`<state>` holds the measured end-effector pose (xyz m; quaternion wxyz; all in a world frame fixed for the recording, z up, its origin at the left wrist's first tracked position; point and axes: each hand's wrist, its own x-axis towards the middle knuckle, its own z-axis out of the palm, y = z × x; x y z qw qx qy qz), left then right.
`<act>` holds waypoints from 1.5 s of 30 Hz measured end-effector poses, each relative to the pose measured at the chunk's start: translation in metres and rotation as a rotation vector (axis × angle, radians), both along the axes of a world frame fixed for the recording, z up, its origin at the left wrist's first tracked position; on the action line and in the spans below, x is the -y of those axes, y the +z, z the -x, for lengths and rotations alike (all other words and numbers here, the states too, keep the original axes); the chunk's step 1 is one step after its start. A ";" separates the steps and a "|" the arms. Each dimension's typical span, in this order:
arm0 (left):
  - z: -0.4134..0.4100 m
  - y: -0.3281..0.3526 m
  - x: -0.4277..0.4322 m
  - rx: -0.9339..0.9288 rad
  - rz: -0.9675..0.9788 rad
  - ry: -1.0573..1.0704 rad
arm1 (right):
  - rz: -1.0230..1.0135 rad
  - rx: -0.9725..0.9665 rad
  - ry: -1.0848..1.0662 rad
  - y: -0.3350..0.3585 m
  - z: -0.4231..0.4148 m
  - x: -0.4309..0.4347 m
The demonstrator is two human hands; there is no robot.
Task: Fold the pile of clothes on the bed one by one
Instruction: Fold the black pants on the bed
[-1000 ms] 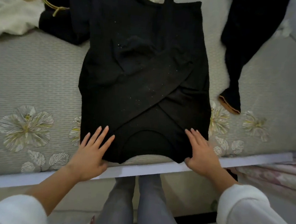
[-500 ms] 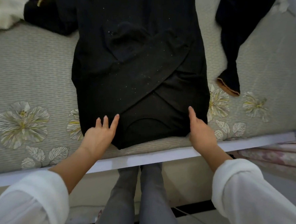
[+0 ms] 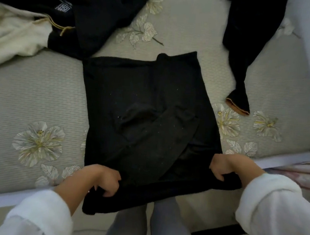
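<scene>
Bed [image 3: 33, 83]: carries all the clothes; no finished folded stack shows.
Unfolded pile [image 3: 69, 19]: black and cream pieces heaped at far left, unfolded.
Black piece [image 3: 241, 55]: far right, loose, waiting.
Black garment [image 3: 141, 116]: middle, sleeves crossed inward, near edge raised; judged half folded.
Left hand [image 3: 98, 179]: closed on near-left corner.
Right hand [image 3: 227, 166]: closed on near-right corner.

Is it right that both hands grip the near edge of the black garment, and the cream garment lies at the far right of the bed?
Not quite. Both hands, left and right, do grip the near edge of the black garment, but the cream garment lies at the far left of the bed, not the right. The head view shows it.
</scene>
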<state>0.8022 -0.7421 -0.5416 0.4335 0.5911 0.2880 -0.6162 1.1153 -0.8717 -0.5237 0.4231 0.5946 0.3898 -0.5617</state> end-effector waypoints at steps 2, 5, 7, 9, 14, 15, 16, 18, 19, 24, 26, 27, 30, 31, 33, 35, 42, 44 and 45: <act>-0.002 0.005 -0.012 0.005 -0.018 0.043 | -0.059 -0.027 -0.052 0.008 -0.012 -0.010; -0.008 0.019 -0.053 0.069 -0.117 0.164 | -0.327 0.048 -0.292 0.023 -0.035 -0.039; -0.014 0.032 -0.086 0.146 -0.203 0.325 | -0.498 0.099 -0.285 0.029 -0.045 -0.067; -0.021 0.043 -0.115 0.234 -0.317 0.435 | -0.617 0.108 -0.211 0.032 -0.050 -0.093; -0.036 0.057 -0.168 0.326 -0.544 0.471 | -0.773 0.160 -0.093 0.042 -0.059 -0.149; -0.038 0.058 -0.179 0.361 -0.605 0.473 | -0.826 0.179 -0.071 0.044 -0.062 -0.160; -0.039 0.060 -0.190 0.392 -0.668 0.491 | -0.878 0.199 -0.049 0.046 -0.065 -0.172; -0.043 0.060 -0.213 0.432 -0.785 0.571 | -0.959 0.240 -0.009 0.048 -0.073 -0.196; -0.045 0.058 -0.224 0.447 -0.844 0.616 | -0.996 0.259 0.002 0.047 -0.077 -0.208; -0.057 0.029 -0.252 0.515 -1.161 0.828 | -1.182 0.330 -0.048 0.019 -0.089 -0.250; -0.059 0.007 -0.245 0.483 -1.190 0.822 | -1.179 0.343 -0.174 0.001 -0.089 -0.248; -0.058 -0.003 -0.240 0.449 -1.200 0.823 | -1.182 0.351 -0.273 -0.008 -0.088 -0.245; -0.050 -0.031 -0.231 0.348 -1.224 1.060 | -1.206 0.411 -0.606 -0.032 -0.093 -0.231; -0.046 -0.038 -0.230 0.305 -1.215 1.199 | -1.198 0.414 -0.733 -0.039 -0.096 -0.228; -0.041 -0.048 -0.229 0.225 -1.190 1.445 | -1.151 0.392 -0.999 -0.048 -0.100 -0.227; -0.041 -0.053 -0.232 0.201 -1.182 1.591 | -1.110 0.392 -1.153 -0.056 -0.104 -0.230; -0.065 -0.058 -0.254 0.257 -1.108 1.904 | -1.104 0.270 -1.389 -0.076 -0.096 -0.259; -0.064 -0.060 -0.257 0.277 -1.272 1.911 | -1.159 0.316 -1.427 -0.080 -0.096 -0.263; -0.061 -0.059 -0.258 0.279 -1.362 1.918 | -1.210 0.381 -1.439 -0.080 -0.098 -0.262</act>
